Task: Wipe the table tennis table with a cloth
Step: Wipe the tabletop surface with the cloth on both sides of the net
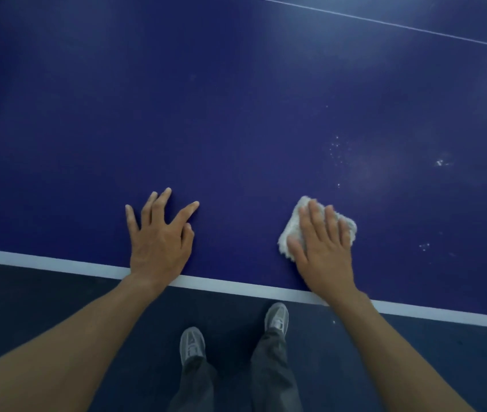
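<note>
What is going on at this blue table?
A person is wiping a dark blue table tennis table. The right hand presses a small white fluffy cloth flat on it near the white edge line. The left hand rests spread on the surface, apart from the cloth. White specks beyond the cloth are not yet wiped.
</note>
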